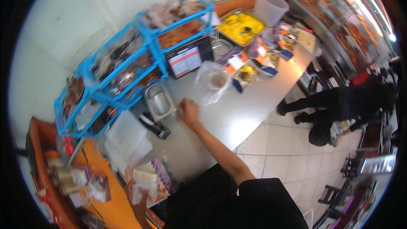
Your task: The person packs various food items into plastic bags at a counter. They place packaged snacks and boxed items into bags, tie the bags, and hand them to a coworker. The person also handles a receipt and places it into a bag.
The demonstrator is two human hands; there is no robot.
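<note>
My right hand (pixel 189 111) is over the steel table (pixel 203 146), beside a small steel pan (pixel 158 101); its fingers are curled and nothing shows in them. At the lower left, my left hand (pixel 136 194) is on a small clear plastic bag with pale contents (pixel 147 183), next to a printed carton (pixel 162 178). A black stapler-like tool (pixel 155 125) and a stack of clear plastic bags (pixel 128 140) are between the hands. A knotted-looking clear bag with a brown item (pixel 217 79) lies beyond my right hand.
Blue plastic racks (pixel 148 41) with bagged goods stand along the wall, near a tablet (pixel 189 58). Open food boxes (pixel 246 73), a tray of yellow rice (pixel 240 27) and a white bucket (pixel 270 8) are at the far end. A person in black (pixel 343 101) bends at the right.
</note>
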